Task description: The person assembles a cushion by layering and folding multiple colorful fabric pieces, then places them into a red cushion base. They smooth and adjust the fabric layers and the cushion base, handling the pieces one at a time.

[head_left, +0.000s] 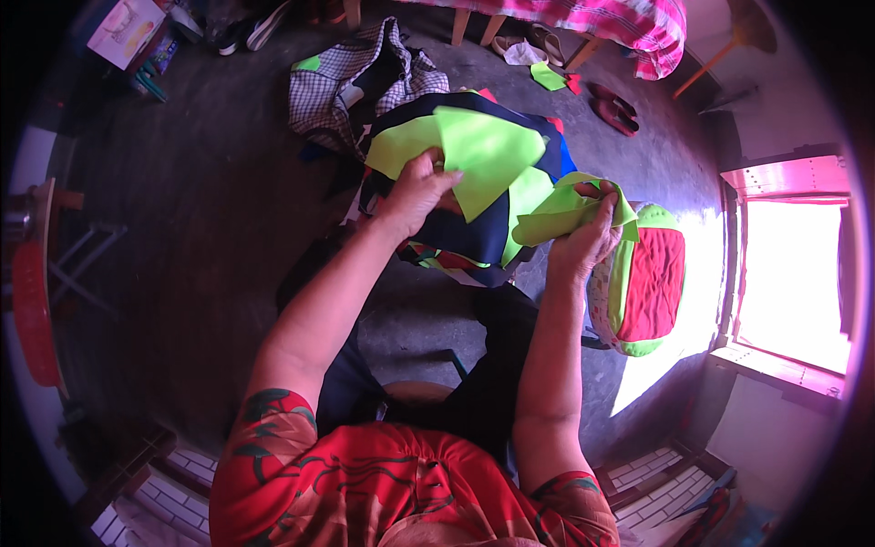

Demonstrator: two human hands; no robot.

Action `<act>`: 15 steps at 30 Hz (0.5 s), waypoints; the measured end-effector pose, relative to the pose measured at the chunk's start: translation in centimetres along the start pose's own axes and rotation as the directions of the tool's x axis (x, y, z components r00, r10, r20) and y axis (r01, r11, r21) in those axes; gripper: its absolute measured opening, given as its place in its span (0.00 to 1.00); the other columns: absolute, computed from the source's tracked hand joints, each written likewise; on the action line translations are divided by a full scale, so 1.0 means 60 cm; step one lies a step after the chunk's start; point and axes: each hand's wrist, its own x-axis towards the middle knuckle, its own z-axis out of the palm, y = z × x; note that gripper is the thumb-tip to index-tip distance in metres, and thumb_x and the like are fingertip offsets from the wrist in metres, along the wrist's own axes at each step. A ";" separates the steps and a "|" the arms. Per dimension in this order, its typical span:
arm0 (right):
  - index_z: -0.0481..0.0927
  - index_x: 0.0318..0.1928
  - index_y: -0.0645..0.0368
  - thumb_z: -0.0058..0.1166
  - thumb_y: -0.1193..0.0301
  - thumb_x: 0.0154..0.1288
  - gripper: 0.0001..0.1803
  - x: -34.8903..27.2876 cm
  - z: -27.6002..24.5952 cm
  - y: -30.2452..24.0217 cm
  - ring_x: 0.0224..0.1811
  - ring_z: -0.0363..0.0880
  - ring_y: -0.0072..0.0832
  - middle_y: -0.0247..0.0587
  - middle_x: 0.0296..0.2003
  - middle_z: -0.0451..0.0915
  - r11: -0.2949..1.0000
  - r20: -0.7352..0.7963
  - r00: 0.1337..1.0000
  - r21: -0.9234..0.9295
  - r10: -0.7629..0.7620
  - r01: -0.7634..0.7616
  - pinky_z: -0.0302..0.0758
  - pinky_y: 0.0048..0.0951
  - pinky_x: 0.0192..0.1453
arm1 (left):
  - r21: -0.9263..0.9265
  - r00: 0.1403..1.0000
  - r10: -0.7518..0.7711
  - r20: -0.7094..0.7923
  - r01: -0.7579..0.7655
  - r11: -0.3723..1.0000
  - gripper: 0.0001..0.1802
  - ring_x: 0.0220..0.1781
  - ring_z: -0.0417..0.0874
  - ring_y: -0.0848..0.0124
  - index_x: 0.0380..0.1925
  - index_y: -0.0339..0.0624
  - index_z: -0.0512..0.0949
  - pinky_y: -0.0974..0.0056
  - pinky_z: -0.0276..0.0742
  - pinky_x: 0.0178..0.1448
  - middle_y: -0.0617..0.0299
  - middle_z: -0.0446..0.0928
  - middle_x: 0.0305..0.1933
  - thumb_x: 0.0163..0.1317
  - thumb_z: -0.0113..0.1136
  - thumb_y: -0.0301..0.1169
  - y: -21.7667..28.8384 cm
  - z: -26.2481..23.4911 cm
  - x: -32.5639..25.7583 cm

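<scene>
My left hand [421,193] pinches the edge of a lime-green fabric piece [492,157], which hangs flat over the pile in front of me. My right hand [591,235] grips a folded bunch of lime-green fabric [558,215], its fingers closed around it. Beneath both hands lies a heap of fabric pieces, with dark navy cloth [469,234] on top and more lime green, red and blue showing at its sides. What supports the heap is mostly hidden.
A stuffed green-and-red cushion [654,278] stands on the floor to my right, beside the sunlit window [791,283]. Checked cloth [333,87] lies beyond the heap. Maroon shoes [614,111] and green scraps [548,77] are near the pink-covered bed [611,23]. A red chair [35,314] is at left.
</scene>
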 end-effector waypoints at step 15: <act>0.75 0.40 0.58 0.42 0.64 0.71 0.12 -0.004 0.005 0.004 0.30 0.75 0.25 0.39 0.27 0.78 0.998 0.045 0.997 -0.003 0.055 -0.055 0.74 0.26 0.35 | 0.116 0.886 -0.463 -0.011 0.461 0.880 0.22 0.33 0.82 0.62 0.50 0.34 0.67 0.62 0.80 0.29 0.49 0.76 0.38 0.62 0.53 0.38 -0.086 0.007 -0.039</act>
